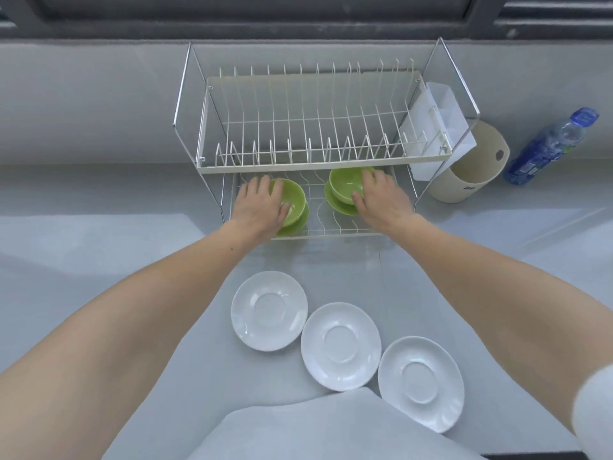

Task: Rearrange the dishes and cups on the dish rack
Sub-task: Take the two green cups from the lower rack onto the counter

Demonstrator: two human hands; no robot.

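Observation:
A white two-tier wire dish rack stands on the grey counter; its upper tier holds no dishes. On the lower tier sit two green bowls, each on a green saucer. My left hand grips the left green bowl by its rim, thumb inside. The right green bowl is held at its rim by my right hand. Its green saucer shows beneath it. Three white saucers lie in a diagonal row on the counter in front: left, middle, right.
A clear cutlery holder hangs on the rack's right end. A beige plastic container and a blue-labelled water bottle stand to the right. A grey wall and window frame run behind the rack.

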